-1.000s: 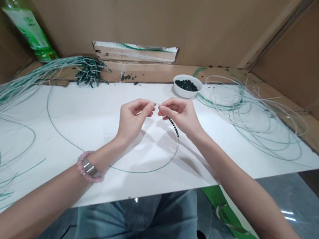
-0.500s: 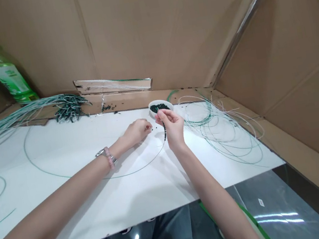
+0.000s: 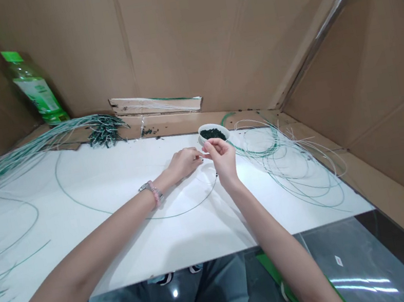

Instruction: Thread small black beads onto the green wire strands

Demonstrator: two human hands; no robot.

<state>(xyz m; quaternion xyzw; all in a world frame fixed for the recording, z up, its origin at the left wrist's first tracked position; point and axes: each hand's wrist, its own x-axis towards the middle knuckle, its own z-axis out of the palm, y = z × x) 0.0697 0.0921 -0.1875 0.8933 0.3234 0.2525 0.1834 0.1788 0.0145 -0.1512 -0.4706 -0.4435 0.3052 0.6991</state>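
Note:
My right hand (image 3: 224, 163) is closed in a pinch in front of a small white bowl (image 3: 226, 139) of tiny dark green beads (image 3: 212, 134). It holds a thin green wire (image 3: 174, 215), which drops below the hand and curves left across the white tabletop. Dark beads on the wire are mostly hidden behind the hand. My left hand (image 3: 185, 162) rests low beside it, fingers curled together, their tips close to the right fingertips. Whatever those left fingers hold is too small to make out. A watch and a pink bracelet (image 3: 154, 192) circle the left wrist.
A bundle of green and white wires (image 3: 43, 140) with dark beaded ends (image 3: 105, 130) lies at the left. Looped wires (image 3: 285, 157) spread over the right side. A green bottle (image 3: 36, 91) stands against the cardboard wall (image 3: 180, 30). Loose beads (image 3: 149, 131) lie along the back edge.
My left hand has moved right, its fingertips now close to the right hand's. The beaded length below my right hand shows less than before. The whole view has shifted slightly.

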